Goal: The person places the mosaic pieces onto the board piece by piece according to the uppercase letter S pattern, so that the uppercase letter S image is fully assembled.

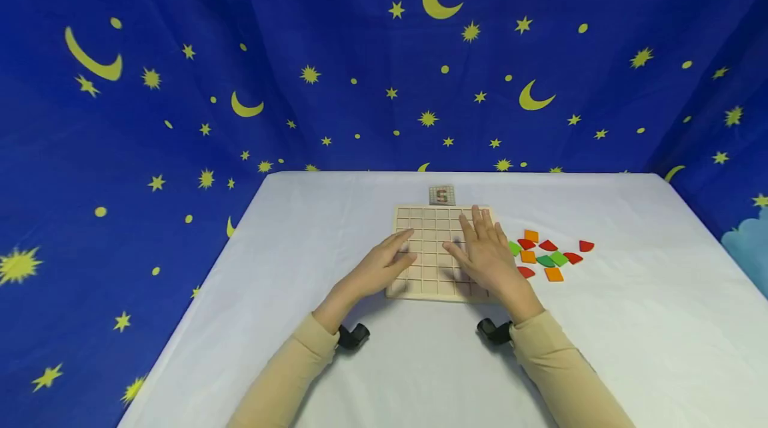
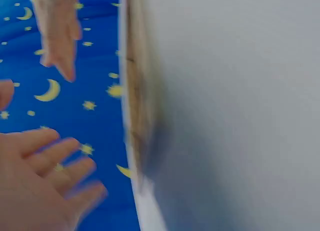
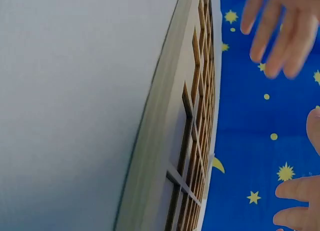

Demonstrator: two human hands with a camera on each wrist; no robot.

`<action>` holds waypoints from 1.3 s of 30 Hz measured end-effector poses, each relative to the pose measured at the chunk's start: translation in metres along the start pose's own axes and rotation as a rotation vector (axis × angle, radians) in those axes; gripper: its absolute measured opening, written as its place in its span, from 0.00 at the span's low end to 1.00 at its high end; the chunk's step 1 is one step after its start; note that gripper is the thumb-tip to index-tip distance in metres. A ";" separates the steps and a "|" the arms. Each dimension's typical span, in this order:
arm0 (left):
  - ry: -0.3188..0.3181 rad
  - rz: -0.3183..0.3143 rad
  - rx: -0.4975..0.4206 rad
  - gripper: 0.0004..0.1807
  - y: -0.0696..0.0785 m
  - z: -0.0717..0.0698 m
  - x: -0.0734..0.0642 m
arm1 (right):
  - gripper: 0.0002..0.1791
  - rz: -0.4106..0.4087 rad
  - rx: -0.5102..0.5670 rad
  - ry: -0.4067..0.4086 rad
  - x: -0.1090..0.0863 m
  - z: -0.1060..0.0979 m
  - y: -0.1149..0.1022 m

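saw a left hand (image 1: 377,268) with fingers straight and thumb well apart, raised over the left edge of one board (image 1: 429,275), and a right hand (image 1: 487,256) with fingers extended and spread, raised over its right part; two hands in all, both holding nothing. found the gridded board around the middle of the table (image 1: 360,181), with the near edge toward the sleeves (image 1: 288,375). counted one small card (image 1: 442,195) just beyond the far edge, marked with an s, and eleven visible tiles (image 1: 528,257) on the right, some partly behind the right hand: three orange squares (image 1: 554,275), five red wedges (image 1: 587,246), two light green pieces (image 1: 559,259), one dark green wedge (image 1: 546,261). noticed two black mounts (image 1: 354,337), one beside each wrist. saw broad white cloth (image 1: 300,248) from the board to the table's left edge, and more between the tiles and the right edge.
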State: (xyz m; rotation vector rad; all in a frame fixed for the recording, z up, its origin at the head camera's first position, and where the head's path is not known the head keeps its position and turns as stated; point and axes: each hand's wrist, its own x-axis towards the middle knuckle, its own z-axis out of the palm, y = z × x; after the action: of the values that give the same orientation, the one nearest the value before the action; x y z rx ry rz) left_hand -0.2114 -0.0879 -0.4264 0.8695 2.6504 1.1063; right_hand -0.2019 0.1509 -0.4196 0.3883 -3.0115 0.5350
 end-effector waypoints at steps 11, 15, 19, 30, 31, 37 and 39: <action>-0.067 -0.037 -0.063 0.45 -0.036 -0.005 -0.019 | 0.43 -0.018 0.104 0.028 0.004 -0.015 0.008; -0.066 -0.003 -0.028 0.44 -0.045 0.001 -0.021 | 0.42 -0.049 0.209 0.101 0.006 -0.032 0.018; -0.069 0.022 0.009 0.44 -0.050 0.005 -0.023 | 0.40 -0.058 0.306 0.169 0.005 -0.054 0.037; -0.088 0.021 0.049 0.47 -0.050 0.002 -0.026 | 0.34 0.106 0.426 0.287 -0.016 -0.094 0.123; -0.088 0.026 0.050 0.47 -0.050 0.002 -0.026 | 0.33 0.137 0.431 0.295 -0.018 -0.089 0.136; -0.105 0.043 0.032 0.48 -0.048 0.004 -0.024 | 0.35 0.278 0.439 0.339 -0.038 -0.076 0.177; -0.117 0.047 0.028 0.48 -0.047 0.005 -0.023 | 0.35 0.302 0.463 0.343 -0.047 -0.080 0.176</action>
State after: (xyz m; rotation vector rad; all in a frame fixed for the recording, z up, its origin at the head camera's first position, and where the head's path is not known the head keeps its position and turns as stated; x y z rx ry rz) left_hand -0.2122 -0.1243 -0.4641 0.9750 2.5691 0.9977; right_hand -0.2004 0.3496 -0.4080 -0.1388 -2.6018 1.1919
